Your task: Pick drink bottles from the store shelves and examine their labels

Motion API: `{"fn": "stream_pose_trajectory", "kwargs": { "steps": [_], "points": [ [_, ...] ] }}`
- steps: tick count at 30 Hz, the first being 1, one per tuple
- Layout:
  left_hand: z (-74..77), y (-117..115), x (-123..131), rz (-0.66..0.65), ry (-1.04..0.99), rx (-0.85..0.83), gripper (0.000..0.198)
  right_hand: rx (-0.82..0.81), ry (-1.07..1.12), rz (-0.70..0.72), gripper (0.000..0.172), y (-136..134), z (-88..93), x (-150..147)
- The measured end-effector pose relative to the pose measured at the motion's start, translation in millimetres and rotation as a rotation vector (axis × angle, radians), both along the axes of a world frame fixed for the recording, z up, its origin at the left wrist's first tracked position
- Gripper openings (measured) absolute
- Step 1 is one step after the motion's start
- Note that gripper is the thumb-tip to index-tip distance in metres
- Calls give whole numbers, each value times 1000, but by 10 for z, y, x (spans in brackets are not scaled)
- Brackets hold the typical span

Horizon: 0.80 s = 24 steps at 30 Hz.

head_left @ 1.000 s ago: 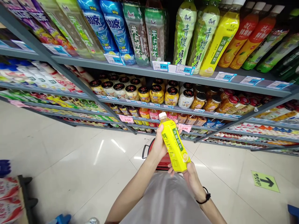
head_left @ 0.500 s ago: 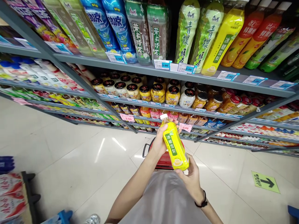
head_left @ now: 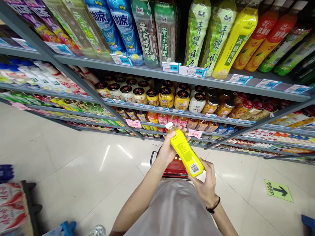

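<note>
A yellow drink bottle (head_left: 185, 151) with a white cap is held tilted in front of me, its back label and barcode facing up. My left hand (head_left: 167, 150) grips the bottle near its neck. My right hand (head_left: 205, 183), a black band on its wrist, cups the bottle's bottom end. Below the bottle a red shopping basket (head_left: 173, 168) with a black handle sits on the floor.
Grey shelves (head_left: 157, 73) run across the view: tall bottled drinks on top, jars (head_left: 166, 97) on the row below, smaller bottles lower down. The floor is glossy white tile with a green arrow sticker (head_left: 278, 190) at right. Packaged goods (head_left: 12, 206) stand at the lower left.
Both hands have turned the bottle about its length: the front label with green panel faced up before, now the back with the barcode shows. The hands stayed in place.
</note>
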<state>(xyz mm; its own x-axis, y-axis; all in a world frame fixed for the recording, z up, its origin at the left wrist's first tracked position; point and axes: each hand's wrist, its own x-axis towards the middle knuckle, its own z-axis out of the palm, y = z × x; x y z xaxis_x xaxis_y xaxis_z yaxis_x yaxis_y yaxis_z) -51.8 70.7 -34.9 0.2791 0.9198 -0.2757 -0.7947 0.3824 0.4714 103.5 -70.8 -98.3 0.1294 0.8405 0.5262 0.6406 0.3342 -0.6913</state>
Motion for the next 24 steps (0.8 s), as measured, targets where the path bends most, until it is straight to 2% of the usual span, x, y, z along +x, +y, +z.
{"fn": "stream_pose_trajectory", "kwargs": {
  "steps": [4, 7, 9, 11, 13, 15, 16, 20, 24],
  "points": [
    [21, -11, -2, -12, -27, -4, 44, 11, 12, 8, 67, 6, -2, 4],
    [34, -32, -1, -14, -67, -23, 38, -125, 204, -29, 67, -34, 2, -52],
    [42, -43, 2, -9, -109, -47, 34, -273, 406, 13, 75, -70, 11, -67],
    [54, -49, 8, 4, -142, -71, 33, -452, 650, 172, 80, -100, 30, -52],
    [70, -52, 9, 19, -141, -81, 33, -618, 880, 389, 72, -115, 54, -22],
    [90, -57, 4, 34, -125, -74, 33, -718, 1026, 535, 66, -117, 76, -5],
    [99, -60, -2, 40, -119, -69, 33, -734, 1060, 564, 66, -118, 83, -7],
    [123, -77, -36, 47, -130, -52, 34, -633, 1070, 439, 58, -147, 61, -77],
    [115, -79, -68, 66, -111, -3, 35, -490, 920, 263, 57, -214, -38, -142]
  ]
}}
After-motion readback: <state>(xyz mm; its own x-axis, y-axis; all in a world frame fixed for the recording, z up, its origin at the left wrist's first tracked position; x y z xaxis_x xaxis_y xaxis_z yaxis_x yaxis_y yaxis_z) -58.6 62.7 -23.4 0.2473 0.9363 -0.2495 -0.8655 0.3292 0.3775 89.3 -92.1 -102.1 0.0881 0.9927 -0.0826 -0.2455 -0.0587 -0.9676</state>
